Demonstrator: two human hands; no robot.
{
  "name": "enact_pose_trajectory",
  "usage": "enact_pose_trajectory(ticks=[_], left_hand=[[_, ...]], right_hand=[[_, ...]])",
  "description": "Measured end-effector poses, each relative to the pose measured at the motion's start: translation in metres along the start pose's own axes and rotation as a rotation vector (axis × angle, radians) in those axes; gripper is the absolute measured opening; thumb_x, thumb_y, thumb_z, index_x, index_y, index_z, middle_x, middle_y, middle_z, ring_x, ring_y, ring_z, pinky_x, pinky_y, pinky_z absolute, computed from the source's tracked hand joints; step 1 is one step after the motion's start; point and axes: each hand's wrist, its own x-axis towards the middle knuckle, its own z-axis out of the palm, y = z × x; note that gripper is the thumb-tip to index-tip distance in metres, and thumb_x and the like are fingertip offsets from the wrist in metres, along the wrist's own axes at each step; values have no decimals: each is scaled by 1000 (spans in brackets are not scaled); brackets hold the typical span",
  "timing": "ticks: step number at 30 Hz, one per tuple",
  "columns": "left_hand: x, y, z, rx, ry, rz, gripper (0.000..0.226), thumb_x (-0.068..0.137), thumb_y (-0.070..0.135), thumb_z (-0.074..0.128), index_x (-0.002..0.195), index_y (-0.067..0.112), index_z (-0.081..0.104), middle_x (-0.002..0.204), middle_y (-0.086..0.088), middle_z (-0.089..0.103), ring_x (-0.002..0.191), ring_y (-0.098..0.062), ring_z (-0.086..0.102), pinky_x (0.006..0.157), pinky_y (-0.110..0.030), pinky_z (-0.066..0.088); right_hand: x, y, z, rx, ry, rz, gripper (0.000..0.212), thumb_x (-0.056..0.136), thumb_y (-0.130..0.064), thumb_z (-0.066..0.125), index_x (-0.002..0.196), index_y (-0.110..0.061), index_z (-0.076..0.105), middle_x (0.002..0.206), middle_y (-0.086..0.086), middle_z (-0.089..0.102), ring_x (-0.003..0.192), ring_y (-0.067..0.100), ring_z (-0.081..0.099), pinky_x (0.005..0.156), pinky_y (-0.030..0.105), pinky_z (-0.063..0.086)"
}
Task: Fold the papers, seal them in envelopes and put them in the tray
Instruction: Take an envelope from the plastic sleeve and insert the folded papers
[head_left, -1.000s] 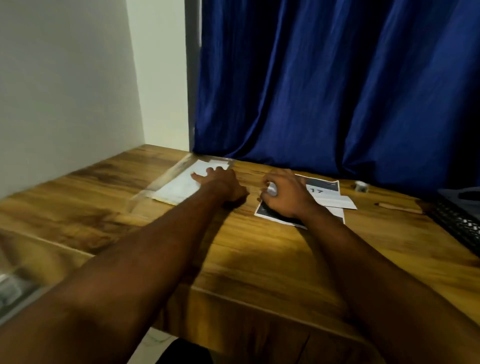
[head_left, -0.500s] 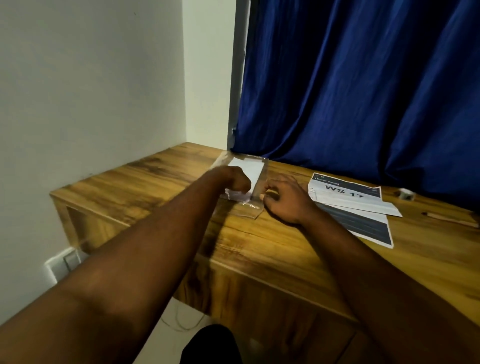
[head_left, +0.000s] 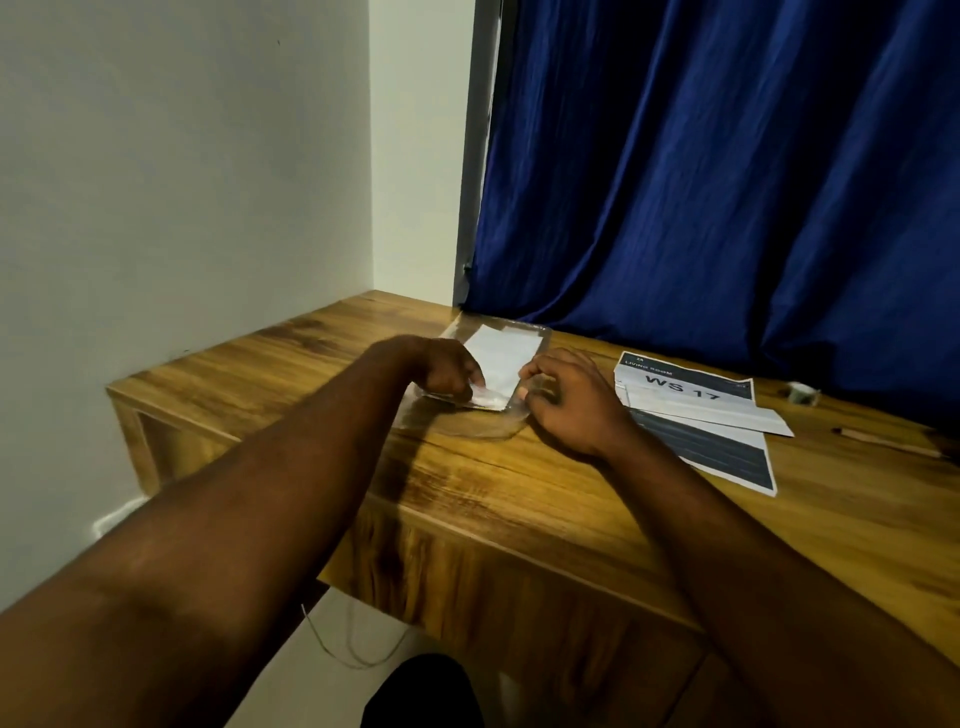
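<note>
Pinching the near end of the clear envelope (head_left: 467, 423), flat on the table (head_left: 519, 493) by the curtain (head_left: 727, 208), with curled fingertips of left hand (head_left: 441, 366) and right hand (head_left: 566, 400). Tuck paper (head_left: 504, 353) fully inside; fold the open end squarely, press along it evenly.

The desk (head_left: 519, 499) is smooth wood grain with a faint gloss. At mid-frame the clear envelope (head_left: 470, 425) looks like thin glossy plastic over matt white paper (head_left: 501, 353), and the printed sheet (head_left: 727, 449) to its right is matt paper. The blue curtain (head_left: 727, 182) across the upper right is cloth with a soft sheen.
</note>
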Motion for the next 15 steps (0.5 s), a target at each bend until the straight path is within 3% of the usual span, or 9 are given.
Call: enact_pose_trajectory(ticks=[4,8,15], left_hand=[[0,-6,5,-23,243,28,33,97,17,69,131,21,72,137,-2,66,123,-22,59,108,-38,47],[-5,1,7,-50,415,72,28,99,22,70,126,15,75,127,-4,72,116,-21,63,100,-36,50],[-6,7,19,-120,482,173,23,99,21,72,118,11,79,117,-5,78,100,-14,66,93,-30,52]], right_hand=[[-7,-14,-3,-2,115,-141,22,90,-41,67,112,-39,66,129,-15,61,129,13,48,110,48,36],[-12,-32,-7,-122,107,-243,19,89,-48,75,105,-38,73,144,-9,57,141,13,38,110,43,25],[5,-51,7,-522,-3,-14,43,91,-50,71,132,-37,72,171,1,29,159,25,15,119,58,19]])
